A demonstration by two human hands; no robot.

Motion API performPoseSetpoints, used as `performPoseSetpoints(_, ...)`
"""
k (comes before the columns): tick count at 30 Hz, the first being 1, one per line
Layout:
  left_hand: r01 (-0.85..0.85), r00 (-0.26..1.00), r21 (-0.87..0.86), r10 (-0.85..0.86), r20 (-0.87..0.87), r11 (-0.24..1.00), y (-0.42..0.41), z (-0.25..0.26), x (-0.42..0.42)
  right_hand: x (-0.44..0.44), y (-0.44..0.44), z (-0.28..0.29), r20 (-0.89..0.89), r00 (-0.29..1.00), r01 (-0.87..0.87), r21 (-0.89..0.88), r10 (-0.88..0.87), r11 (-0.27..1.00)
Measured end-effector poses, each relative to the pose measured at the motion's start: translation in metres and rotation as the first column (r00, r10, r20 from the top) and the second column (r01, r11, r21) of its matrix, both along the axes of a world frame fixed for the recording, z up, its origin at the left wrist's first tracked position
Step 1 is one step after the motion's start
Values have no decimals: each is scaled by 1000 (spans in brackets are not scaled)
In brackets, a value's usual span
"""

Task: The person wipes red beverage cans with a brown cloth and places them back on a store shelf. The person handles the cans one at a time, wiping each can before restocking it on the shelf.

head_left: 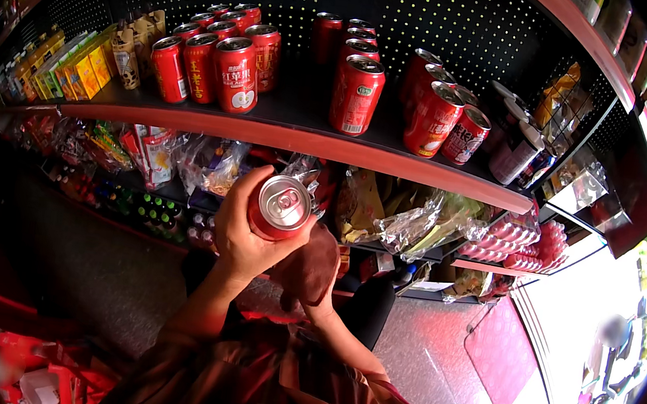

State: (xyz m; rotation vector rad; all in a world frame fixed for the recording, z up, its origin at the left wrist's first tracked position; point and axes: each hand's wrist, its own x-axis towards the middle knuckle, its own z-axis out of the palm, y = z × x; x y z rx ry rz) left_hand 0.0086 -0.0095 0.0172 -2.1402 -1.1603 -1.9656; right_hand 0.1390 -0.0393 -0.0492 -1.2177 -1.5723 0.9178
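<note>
My left hand (246,241) is wrapped around a red drink can (280,207), held upright with its silver lid and pull tab towards me. Just right of it and lower, my right hand (320,304) holds a reddish-brown cloth (308,264), which hides most of the fingers. Beyond both hands, on the black shelf, red cans stand in groups: a cluster (236,76) at the left, a row (357,97) in the middle and more cans (433,118) to the right.
A red shelf edge (306,145) runs above my hands. Drink cartons (82,72) and cup-shaped packs (126,53) stand at the left, dark cans (517,150) at the right. Bagged goods (418,220) and bottles (158,212) fill the lower shelves. A pink mat (501,357) lies by the bright doorway.
</note>
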Motion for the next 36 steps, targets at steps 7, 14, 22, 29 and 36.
performPoseSetpoints(7, -22, 985, -150, -3, -170, 988, -11, -10, -8, -3, 6, -8, 153, 974, 106, 341, -166, 934)
performPoseSetpoints(14, 107, 893, -91, -136, -430, 990, -6, -18, -9, 13, 13, -10, 7, 999, -52, 330, 52, 942)
performPoseSetpoints(22, 458, 889, -118, -455, 50, 881, -10, -32, 7, 11, 16, -35, -163, 985, -22, 229, 61, 973)
performPoseSetpoints(29, 463, 846, 293, -516, 137, 836, 4, -38, 27, -5, -2, -48, -544, 835, -138, -59, 84, 989)
performPoseSetpoints(36, 293, 895, -108, -312, -318, 950, -32, 17, 3, -1, -3, -50, -530, 843, -149, -71, 89, 986)
